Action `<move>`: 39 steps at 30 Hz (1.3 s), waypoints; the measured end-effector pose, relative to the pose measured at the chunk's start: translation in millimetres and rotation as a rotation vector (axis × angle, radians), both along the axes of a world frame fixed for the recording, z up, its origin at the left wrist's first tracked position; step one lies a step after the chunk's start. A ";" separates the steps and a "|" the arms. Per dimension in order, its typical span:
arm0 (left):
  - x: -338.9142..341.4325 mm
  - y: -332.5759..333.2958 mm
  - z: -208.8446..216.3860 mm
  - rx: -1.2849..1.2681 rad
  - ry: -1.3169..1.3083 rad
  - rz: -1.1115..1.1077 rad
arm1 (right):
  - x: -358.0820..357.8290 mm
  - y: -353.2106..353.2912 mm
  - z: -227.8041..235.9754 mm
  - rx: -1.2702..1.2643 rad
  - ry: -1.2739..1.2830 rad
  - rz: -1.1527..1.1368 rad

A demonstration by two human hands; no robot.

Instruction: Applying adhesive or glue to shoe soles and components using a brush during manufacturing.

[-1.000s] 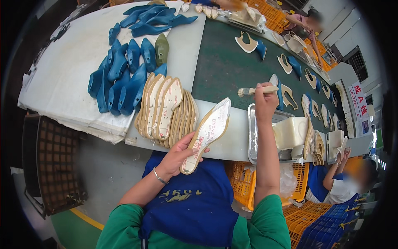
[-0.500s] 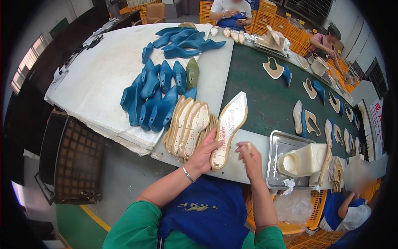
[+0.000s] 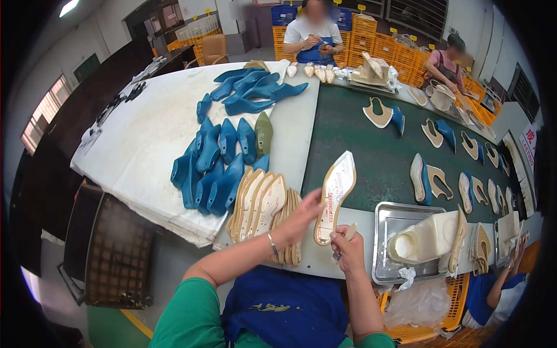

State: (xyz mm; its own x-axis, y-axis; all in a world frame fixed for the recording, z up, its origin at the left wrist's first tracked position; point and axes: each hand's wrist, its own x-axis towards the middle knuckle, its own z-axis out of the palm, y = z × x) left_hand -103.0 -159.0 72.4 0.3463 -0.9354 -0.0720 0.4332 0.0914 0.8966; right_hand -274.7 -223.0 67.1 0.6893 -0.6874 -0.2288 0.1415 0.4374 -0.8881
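A white shoe insole (image 3: 337, 188) with a tan rim and red print stands tilted up in front of me, toe pointing away. My right hand (image 3: 350, 250) pinches its heel end, and a short pale stick-like piece (image 3: 351, 231) sticks up from the same hand. My left hand (image 3: 303, 219) is beside the insole's left edge, slightly blurred, fingers stretched out; whether they touch the edge I cannot tell. Close to the left wrist stands a row of similar insoles (image 3: 271, 204) packed on edge.
Blue shoe lasts (image 3: 209, 153) crowd the white-covered table (image 3: 133, 133) at left. A metal tray (image 3: 383, 232) holds a cream-coloured block-like container (image 3: 426, 232). Lasts and tan shoe uppers (image 3: 436, 180) line the green belt (image 3: 360, 145). Other people work at the far side and lower right.
The insole has passed from my left hand to my right, which now grips its heel. My left hand has drawn off its face to the left edge. The view has tilted up slightly.
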 end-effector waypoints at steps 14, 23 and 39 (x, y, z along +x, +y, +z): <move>343.2 -84.3 -107.8 0.573 -0.391 0.354 | -54.1 -21.7 -24.1 0.050 0.067 -0.185; 254.7 -212.0 -116.0 0.859 -0.858 0.598 | -67.7 -20.5 -30.6 0.083 0.088 -0.263; 22.4 -196.3 -125.1 0.534 -1.467 -0.075 | -70.8 -22.5 -32.7 0.033 0.104 -0.277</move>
